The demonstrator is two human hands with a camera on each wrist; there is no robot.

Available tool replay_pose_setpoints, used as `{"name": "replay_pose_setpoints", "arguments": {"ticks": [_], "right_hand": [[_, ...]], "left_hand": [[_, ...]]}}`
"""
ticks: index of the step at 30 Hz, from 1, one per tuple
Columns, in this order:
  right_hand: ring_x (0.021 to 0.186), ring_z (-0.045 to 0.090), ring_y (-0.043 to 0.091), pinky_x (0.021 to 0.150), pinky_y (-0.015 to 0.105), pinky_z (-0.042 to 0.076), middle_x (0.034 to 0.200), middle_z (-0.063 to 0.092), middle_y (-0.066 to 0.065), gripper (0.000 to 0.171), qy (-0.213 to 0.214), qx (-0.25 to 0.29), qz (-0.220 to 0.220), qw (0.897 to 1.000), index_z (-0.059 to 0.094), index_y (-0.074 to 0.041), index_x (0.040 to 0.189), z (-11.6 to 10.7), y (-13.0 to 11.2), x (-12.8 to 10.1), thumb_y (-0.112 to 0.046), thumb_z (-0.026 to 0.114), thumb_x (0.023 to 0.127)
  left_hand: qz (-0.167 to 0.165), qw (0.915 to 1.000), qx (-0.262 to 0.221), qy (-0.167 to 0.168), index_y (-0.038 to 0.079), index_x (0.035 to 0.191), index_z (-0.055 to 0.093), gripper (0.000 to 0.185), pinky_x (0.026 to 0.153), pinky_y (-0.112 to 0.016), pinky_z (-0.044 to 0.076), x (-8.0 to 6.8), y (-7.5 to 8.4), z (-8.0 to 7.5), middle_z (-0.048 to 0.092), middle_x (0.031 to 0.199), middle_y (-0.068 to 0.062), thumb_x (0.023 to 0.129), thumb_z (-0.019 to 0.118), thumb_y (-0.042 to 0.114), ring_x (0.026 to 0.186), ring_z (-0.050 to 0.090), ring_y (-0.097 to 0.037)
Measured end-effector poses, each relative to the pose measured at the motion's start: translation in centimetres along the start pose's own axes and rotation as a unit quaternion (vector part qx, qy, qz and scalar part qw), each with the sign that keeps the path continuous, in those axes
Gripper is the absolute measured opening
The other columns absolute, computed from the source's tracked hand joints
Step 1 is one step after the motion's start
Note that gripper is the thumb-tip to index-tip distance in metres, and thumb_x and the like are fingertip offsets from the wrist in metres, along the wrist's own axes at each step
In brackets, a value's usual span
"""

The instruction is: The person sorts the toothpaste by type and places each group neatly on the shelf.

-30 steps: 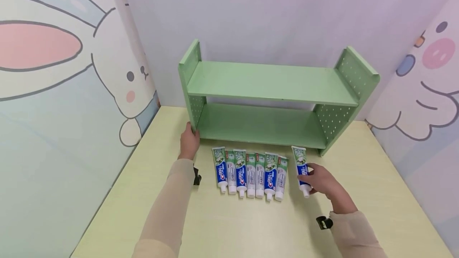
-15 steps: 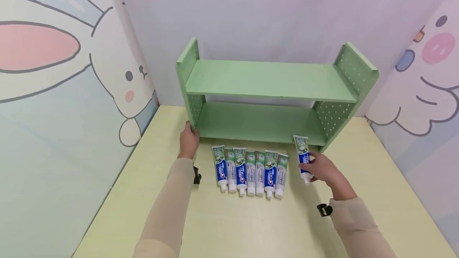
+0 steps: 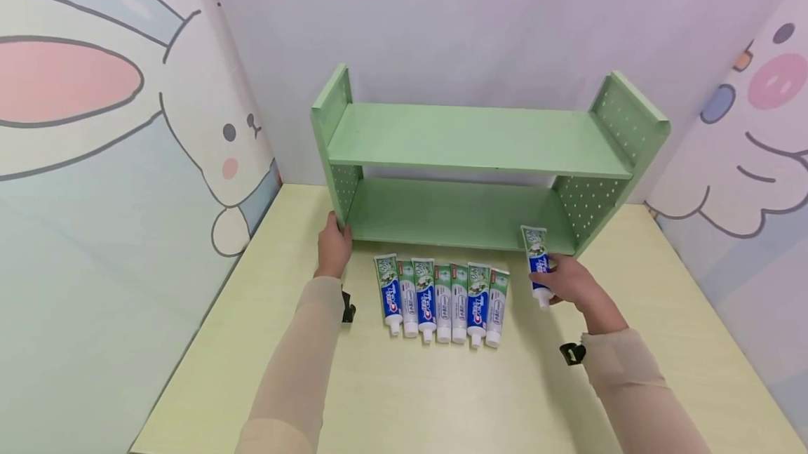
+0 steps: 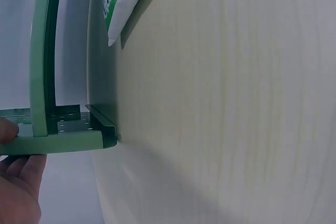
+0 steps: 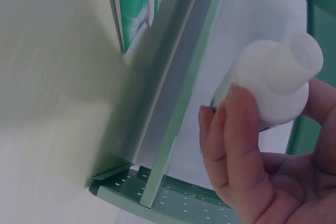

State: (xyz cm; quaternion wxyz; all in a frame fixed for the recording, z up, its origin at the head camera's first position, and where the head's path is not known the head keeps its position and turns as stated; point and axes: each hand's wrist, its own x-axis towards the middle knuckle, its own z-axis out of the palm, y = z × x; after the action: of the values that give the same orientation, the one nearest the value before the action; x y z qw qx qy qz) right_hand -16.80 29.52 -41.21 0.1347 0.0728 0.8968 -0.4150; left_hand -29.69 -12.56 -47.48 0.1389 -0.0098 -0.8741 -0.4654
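My right hand [image 3: 576, 284] holds a blue-and-green toothpaste tube [image 3: 535, 247] by its lower half, its white cap toward me. The tube's crimped end overlaps the lower board of the green two-tier shelf [image 3: 473, 138]. Seen from the right wrist, the white cap [image 5: 294, 64] points at the camera, with fingers and thumb round the tube. My left hand [image 3: 333, 249] grips the front edge of the shelf's left side panel, thumb on one side and fingers on the other in the left wrist view. Several toothpaste tubes [image 3: 425, 299] lie side by side before the shelf, caps toward me.
The shelf stands on a pale yellow table [image 3: 404, 405], close to the lilac back wall [image 3: 454, 26]. Perforated side panels [image 3: 590, 205] rise at its ends. Cartoon-printed walls [image 3: 126, 243] border the table left and right.
My right hand has moved forward with the toothpaste tube, from above the table to the shelf's lower front edge. The left hand stays on the side panel.
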Motion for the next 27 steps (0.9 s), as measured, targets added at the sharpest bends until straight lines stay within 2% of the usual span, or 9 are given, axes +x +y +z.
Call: {"name": "replay_pose_setpoints", "arguments": {"ticks": [17, 27], "right_hand": [[0.074, 0.065, 0.027, 0.065, 0.041, 0.057, 0.109, 0.054, 0.036, 0.058, 0.027, 0.000, 0.004, 1.000, 0.032, 0.018, 0.135, -0.7, -0.4, 1.7, -0.013, 0.060, 0.095], [0.079, 0.064, 0.028, 0.067, 0.040, 0.057, 0.115, 0.049, 0.036, 0.064, 0.040, -0.002, 0.020, 0.999, 0.027, 0.017, 0.141, -1.2, -0.6, 2.6, -0.016, 0.060, 0.096]], "left_hand": [[-0.008, 1.0000, 0.004, 0.004, -0.001, 0.133, 0.043, 0.034, 0.089, -0.052, 0.048, 0.2, -0.2, 0.2, 0.056, 0.126, -0.030, 0.101, 0.051, 0.007, 0.115, 0.056, -0.042], [0.008, 1.0000, 0.006, 0.000, -0.001, 0.133, 0.043, 0.033, 0.087, -0.051, 0.049, 0.2, -0.4, 0.3, 0.057, 0.125, -0.030, 0.101, 0.050, 0.006, 0.113, 0.058, -0.041]]}}
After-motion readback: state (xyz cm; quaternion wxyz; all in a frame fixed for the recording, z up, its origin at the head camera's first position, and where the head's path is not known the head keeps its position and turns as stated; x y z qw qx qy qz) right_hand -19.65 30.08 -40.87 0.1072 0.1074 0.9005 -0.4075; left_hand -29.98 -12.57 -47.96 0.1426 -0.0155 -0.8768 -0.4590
